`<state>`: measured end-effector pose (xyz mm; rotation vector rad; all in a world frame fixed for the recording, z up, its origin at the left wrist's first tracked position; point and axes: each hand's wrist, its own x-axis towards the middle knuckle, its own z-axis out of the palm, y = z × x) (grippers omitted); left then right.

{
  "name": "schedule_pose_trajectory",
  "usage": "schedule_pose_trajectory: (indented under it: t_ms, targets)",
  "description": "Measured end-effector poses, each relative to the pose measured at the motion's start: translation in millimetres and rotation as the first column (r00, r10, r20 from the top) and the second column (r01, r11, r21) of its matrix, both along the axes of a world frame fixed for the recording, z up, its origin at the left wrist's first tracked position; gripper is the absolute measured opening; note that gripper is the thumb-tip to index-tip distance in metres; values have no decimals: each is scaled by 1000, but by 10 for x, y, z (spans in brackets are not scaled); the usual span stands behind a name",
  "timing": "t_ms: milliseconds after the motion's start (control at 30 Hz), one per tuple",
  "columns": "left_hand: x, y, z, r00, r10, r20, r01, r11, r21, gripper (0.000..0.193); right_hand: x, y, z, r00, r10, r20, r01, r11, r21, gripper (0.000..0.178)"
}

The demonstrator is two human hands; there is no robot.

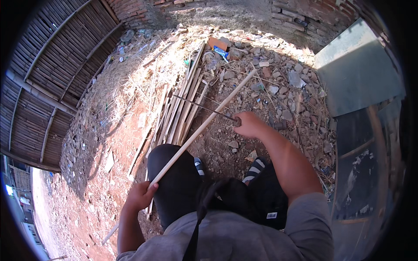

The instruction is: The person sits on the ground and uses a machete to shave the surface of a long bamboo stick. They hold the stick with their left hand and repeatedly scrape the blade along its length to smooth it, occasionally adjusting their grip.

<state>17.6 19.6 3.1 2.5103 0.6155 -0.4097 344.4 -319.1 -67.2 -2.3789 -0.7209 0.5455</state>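
Left hand (138,197): fingers (146,187) wrapped round a slanting wooden pole (196,132); right hand (252,125): fingers clenched on a thin dark-bladed tool (225,115), seen crossing the pole

Behind the stones (287,115) there is a brick wall (292,21). A bamboo screen (54,71) stands on the left side, and a grey-green panel (360,74) on the right.

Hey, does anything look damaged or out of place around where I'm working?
Yes. The dark panel at the right has pale, ragged patches, as if worn. A bright blue wrapper lies among the rubble ahead, like stray litter. The pole in your left hand shows no visible break.
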Motion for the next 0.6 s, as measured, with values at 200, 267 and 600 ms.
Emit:
schedule_pose_trajectory:
  t_ms: [200,267,600]
  targets:
    - [-24,-15,4,1000,11,-8,-11,1000,-5,60,-268,138,188,992,38,121,-29,997,-73,29]
    - [-28,-21,29,1000,2,-17,-1,1000,22,60,-386,213,379,975,203,91,-179,959,-219,30]
    - [13,-18,-14,1000,6,26,-7,1000,14,59,-50,-25,96,993,-75,92,77,997,-23,40]
